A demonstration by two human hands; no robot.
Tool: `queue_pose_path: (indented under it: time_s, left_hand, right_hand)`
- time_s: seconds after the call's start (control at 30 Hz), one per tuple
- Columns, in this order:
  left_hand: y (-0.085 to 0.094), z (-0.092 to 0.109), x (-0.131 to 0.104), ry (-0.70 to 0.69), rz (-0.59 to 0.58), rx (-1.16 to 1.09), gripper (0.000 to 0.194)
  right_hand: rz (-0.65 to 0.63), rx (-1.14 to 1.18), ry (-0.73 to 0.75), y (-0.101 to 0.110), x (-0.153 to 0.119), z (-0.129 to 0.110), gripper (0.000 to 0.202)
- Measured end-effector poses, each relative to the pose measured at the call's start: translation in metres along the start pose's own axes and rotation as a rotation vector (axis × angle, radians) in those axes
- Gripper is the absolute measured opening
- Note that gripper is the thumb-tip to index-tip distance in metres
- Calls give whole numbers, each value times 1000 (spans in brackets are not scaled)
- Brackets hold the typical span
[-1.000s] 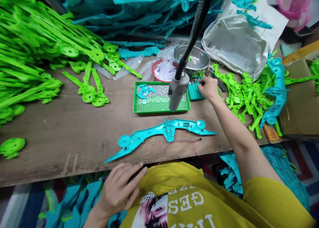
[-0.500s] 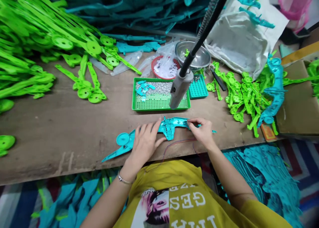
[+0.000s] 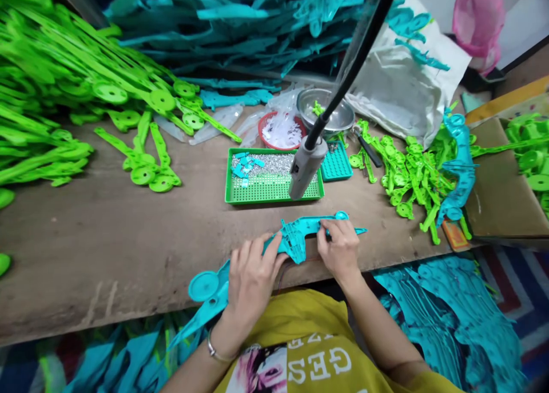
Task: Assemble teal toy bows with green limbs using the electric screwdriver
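A long turquoise plastic shell [image 3: 293, 241] lies at the table's front edge, its ribbed inner side up. Its left end, with a round disc, juts over the edge and tilts down. My left hand [image 3: 252, 273] is closed around the shell left of its ribbed middle, thumb below and fingers on top. My right hand [image 3: 341, 249] is pinched against the shell's right arm; whatever is between the fingertips is hidden. A thin dark wire [image 3: 282, 276] curves below the shell between my hands.
Beyond the shell stands a green tray [image 3: 274, 194] of small metal pieces and turquoise bits. A grey tool [image 3: 307, 167] hangs over it on a black cable. Lime-green parts [image 3: 154, 178] lie left, with more [image 3: 412, 178] on the right beside a cardboard box [image 3: 491, 193].
The shell has been drawn toward me and turned, its left end now over the table edge. My right hand has moved slightly left and down along its right arm.
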State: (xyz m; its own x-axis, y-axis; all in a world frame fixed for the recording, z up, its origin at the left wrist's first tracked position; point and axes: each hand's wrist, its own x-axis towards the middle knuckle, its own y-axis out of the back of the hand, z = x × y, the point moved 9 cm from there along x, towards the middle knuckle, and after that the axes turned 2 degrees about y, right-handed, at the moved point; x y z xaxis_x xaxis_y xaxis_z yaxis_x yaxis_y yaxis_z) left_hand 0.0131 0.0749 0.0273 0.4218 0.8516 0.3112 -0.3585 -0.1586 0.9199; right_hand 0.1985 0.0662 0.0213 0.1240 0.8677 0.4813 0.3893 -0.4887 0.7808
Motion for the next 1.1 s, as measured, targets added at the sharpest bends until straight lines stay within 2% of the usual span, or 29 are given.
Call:
queue_pose_path:
  time_s: [0.1,0.2,0.27,0.33,0.4,0.47,0.5,0.57,0.67,0.77,0.87,0.97,1.03,1.1]
  left_hand:
    - [3,1,0,-23,63,-33,34]
    - [4,-3,2,-42,132,-58,37]
    - [4,-5,3,-56,156,-62,36]
    - [2,-6,2,-70,159,-64,33]
    - [0,-7,1,-76,150,-66,31]
    - [-2,-7,-1,-74,135,-65,30]
    - [-3,-7,-1,-75,130,-64,31]
    - [-3,-6,-2,-80,111,-71,31]
    - [-4,-6,-1,-84,67,-97,33]
    - [-4,-7,0,-78,47,-102,34]
    - [-5,-9,1,-67,35,-115,34]
    - [-6,-10,1,-61,31,-148,34]
    - [-6,-10,2,-59,27,-159,33]
    - [-6,-10,3,-59,21,-160,34]
  right_hand:
    - [-48,-17,3,-1,-10,-8,39]
    - [-85,11,6,2,-1,1,35]
    - [-61,55,16,6,27,21,30]
    - [-15,75,30,7,70,47,31]
    - [-33,27,-1,-6,117,76,32]
    - [-162,-51,-37,-34,156,98,32]
    - [-182,-66,-46,-45,170,106,31]
    - [-208,-95,-70,-65,188,115,29]
    - [-220,-131,-117,-81,199,123,28]
    - [-224,-160,-175,-79,202,127,28]
    - [-170,-20,-239,-58,188,120,23]
    - [-182,373,-302,-38,145,99,17]
    - [-305,612,-369,-38,104,81,17]
    - [-392,713,-472,-40,66,72,19]
